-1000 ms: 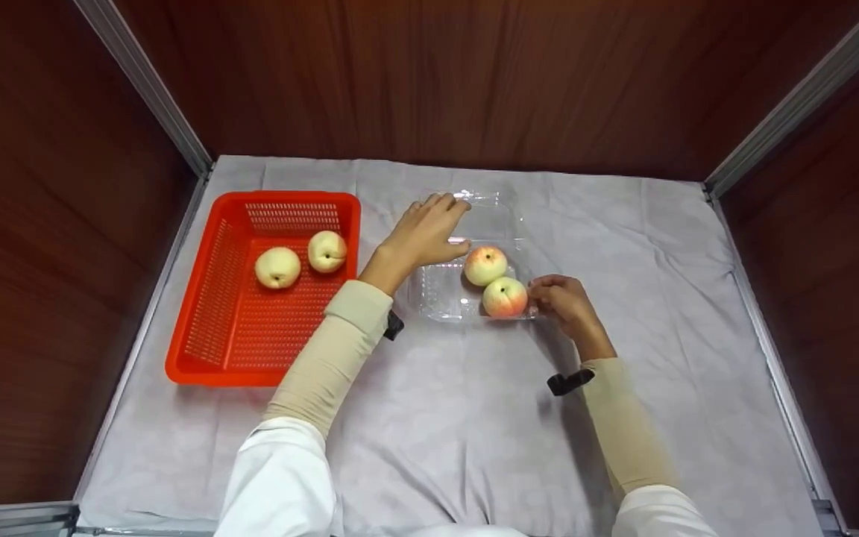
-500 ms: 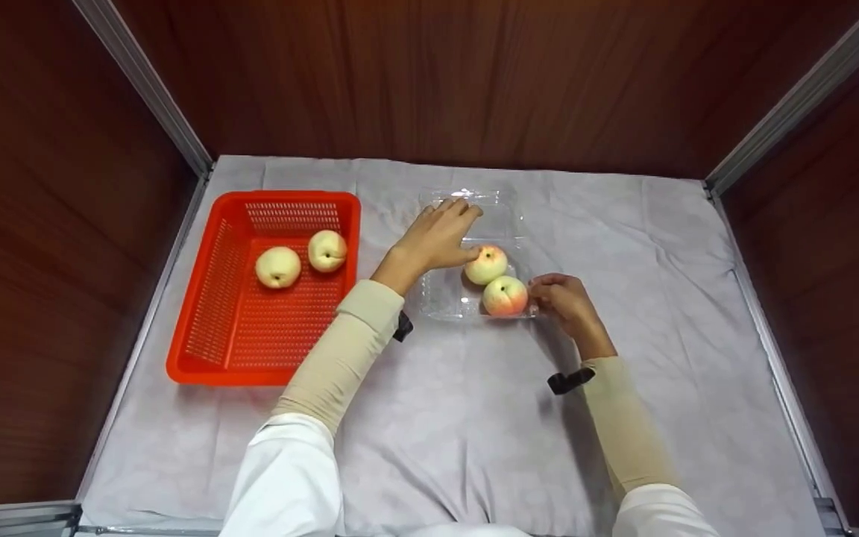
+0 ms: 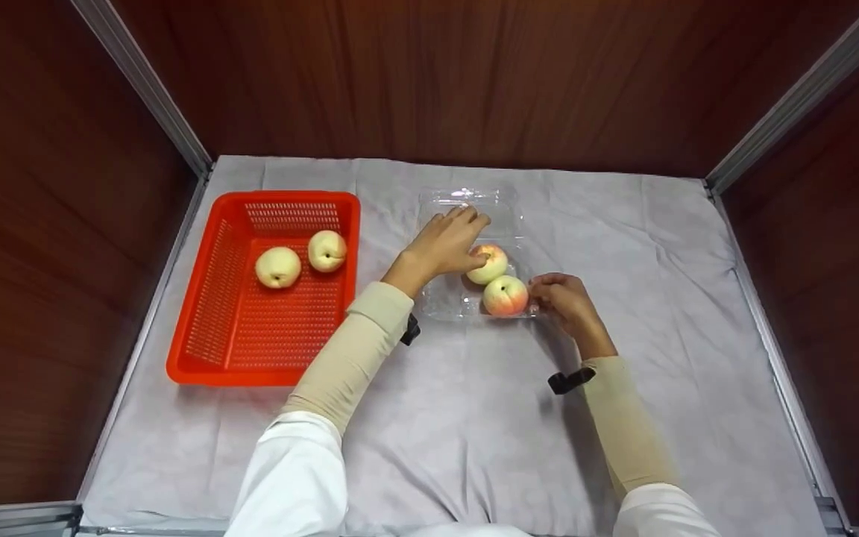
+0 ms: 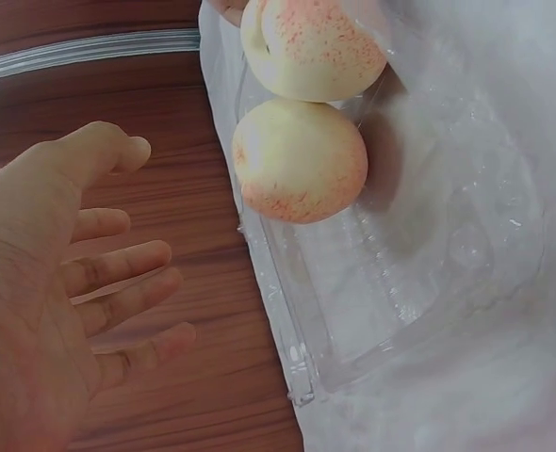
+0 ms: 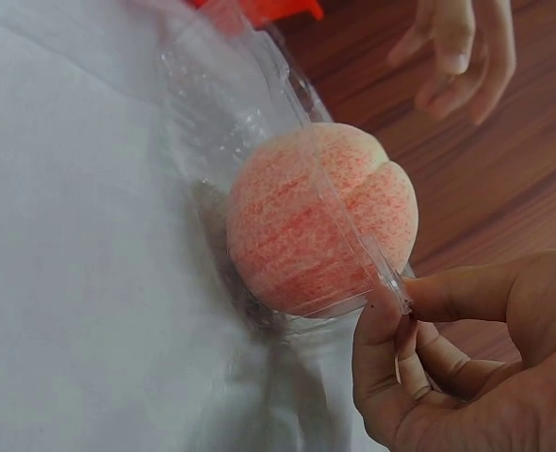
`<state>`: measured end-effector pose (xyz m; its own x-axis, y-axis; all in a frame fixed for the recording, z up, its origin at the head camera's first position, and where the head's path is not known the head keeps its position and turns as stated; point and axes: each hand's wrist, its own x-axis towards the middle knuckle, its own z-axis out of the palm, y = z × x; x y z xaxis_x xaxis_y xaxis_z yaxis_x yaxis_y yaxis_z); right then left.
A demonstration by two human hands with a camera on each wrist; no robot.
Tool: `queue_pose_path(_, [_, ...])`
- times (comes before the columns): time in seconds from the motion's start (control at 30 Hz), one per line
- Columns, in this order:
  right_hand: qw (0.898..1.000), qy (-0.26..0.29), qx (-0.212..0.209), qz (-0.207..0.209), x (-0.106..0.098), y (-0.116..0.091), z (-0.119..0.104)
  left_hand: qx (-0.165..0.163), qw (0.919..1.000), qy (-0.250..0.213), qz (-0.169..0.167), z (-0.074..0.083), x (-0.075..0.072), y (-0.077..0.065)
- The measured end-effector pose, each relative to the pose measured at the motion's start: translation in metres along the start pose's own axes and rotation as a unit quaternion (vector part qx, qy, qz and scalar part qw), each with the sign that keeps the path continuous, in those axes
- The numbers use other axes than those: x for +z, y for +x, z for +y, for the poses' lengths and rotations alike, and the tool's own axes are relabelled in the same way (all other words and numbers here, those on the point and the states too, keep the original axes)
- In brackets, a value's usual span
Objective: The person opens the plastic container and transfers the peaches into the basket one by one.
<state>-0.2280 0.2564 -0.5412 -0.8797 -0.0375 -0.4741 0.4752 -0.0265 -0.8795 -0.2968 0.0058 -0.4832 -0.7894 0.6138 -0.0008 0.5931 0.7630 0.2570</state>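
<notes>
A clear plastic clamshell box [image 3: 441, 297] lies with its lid [image 3: 505, 216] laid back on the far side. Two yellow-and-pink peaches, a far peach [image 3: 495, 270] and a near peach [image 3: 505, 298], sit together in the right part of its base. My left hand [image 3: 446, 245] hovers over the box with fingers spread, its thumb overlapping the far peach in the head view. In the left wrist view a gap shows between the left hand [image 4: 61, 273] and both peaches. Pinched between my right hand's [image 5: 476, 348] thumb and forefinger is the box's near right corner, beside the near peach.
A red perforated basket [image 3: 265, 343] stands on the left, holding two pale peaches, a left one [image 3: 278, 267] and a right one [image 3: 326, 251]. Grey cloth [image 3: 474, 418] covers the table. Wood-grain panels [image 3: 429, 82] close in the back and both sides.
My left hand has shifted to the right and slightly nearer, so its thumb now overlaps the far peach. The right hand has kept its pinch on the box corner.
</notes>
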Motion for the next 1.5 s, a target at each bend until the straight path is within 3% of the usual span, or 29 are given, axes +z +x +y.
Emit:
queue_pose_path(0.27, [1.0,-0.006,0.0,0.012,-0.006,0.015,0.014,0.012,0.9999,-0.009,-0.009,0.002,0.007,0.004])
queue_pose_path(0.67, [0.999,-0.029,-0.018,0.026,-0.005,0.017,0.018,0.018,0.9996,0.004,-0.019,0.007,0.018,0.011])
queue_pose_path(1.03, [1.0,-0.012,-0.011,0.017,-0.005,0.014,0.015,0.033,0.999,0.008,-0.028,0.008,0.029,0.014])
queue_pose_path(1.5, [1.0,-0.017,-0.005,0.02,-0.006,0.015,0.016,0.025,0.9986,0.013,-0.045,0.011,0.042,0.017])
